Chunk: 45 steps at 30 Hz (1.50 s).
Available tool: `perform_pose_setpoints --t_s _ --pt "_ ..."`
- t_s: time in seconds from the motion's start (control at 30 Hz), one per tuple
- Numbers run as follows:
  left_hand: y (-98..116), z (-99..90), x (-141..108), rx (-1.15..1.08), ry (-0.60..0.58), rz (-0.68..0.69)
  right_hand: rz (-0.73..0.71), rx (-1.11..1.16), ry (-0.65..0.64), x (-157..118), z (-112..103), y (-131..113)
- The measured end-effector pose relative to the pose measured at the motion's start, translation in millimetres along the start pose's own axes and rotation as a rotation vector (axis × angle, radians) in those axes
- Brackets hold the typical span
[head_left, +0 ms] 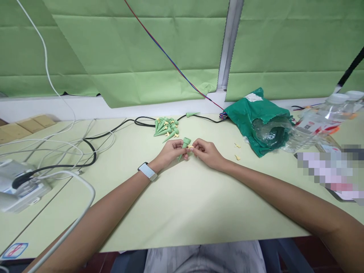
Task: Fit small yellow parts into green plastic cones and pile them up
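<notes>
Between the fingers of my left hand (173, 152) is a green plastic cone-shaped spike (186, 141), its wide end up and its tip pointing down. My right hand (207, 153) pinches a small yellow plastic piece (190, 147) against the side of the spike, near its wide end. Whether the piece is seated in the spike I cannot tell. Behind my left hand lies a pile of green spikes (166, 127), several with yellow pieces on them. Two loose yellow pieces, one farther back (237, 145) and one nearer (237, 157), lie right of my right hand.
Another green spike (192, 114) lies by a black cable at the back. A torn green bag (257, 117) and clear bottles (318, 117) stand at the right. On the left are a power strip (25, 189), tangled cables and cardboard boxes (25, 127).
</notes>
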<state>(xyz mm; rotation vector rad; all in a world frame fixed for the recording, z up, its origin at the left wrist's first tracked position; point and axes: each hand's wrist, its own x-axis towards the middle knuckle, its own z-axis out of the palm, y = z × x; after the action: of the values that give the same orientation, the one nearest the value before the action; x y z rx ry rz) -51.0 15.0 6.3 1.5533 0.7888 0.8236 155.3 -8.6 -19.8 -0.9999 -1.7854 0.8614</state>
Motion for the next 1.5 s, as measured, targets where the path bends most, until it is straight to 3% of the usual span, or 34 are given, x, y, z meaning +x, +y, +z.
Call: perform_pose_setpoints --t_s 0.27,0.6,0.83,1.27,1.5 --pt "-5 -3.3 2 -0.111 -0.004 0.006 0.069 0.207 0.071 1 -1 -1" --pt "-4 -3.9 2 0.024 -0.015 0.021 0.160 0.513 0.122 8 -1 3" --pt "3 0.5 -2 0.073 -0.038 0.044 0.224 0.544 0.162 9 4 2" --pt "1 -3.4 0 0.038 -0.067 0.003 0.109 0.482 0.131 3 6 -4" --pt "-3 -5.1 1 0.034 -0.071 0.003 0.141 0.495 0.115 4 4 -4"
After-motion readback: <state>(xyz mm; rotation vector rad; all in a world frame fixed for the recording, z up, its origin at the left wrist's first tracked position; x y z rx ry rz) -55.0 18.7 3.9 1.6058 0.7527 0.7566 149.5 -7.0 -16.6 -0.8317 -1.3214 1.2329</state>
